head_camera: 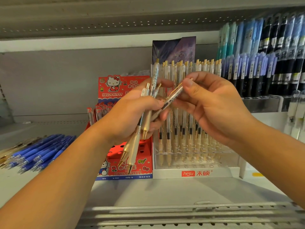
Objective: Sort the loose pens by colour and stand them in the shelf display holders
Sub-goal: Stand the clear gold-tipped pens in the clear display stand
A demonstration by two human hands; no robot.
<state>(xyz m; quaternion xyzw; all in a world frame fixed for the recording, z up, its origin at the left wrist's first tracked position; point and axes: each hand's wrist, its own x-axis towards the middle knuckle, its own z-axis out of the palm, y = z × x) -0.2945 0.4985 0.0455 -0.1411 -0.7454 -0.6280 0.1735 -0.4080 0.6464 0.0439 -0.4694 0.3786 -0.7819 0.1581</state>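
My left hand [132, 111] grips a bunch of white-and-gold pens [137, 142], tips pointing down and left. My right hand [212, 103] pinches one white-and-gold pen [175, 95] that lies slanted across the top of the bunch. Both hands hover in front of a clear holder [194, 172] with a white "hesu" base, where several matching gold pens stand. To its left stands a red Hello Kitty holder [145, 156] with a few red pens at its back left. Loose blue pens [41, 151] lie on the shelf at far left, with a few gold ones beside them.
Racks of blue, teal and black pens [267, 63] fill the upper right. A dark packet [175, 50] stands behind the clear holder. The grey shelf [165, 192] has a perforated front rail. Another shelf runs overhead.
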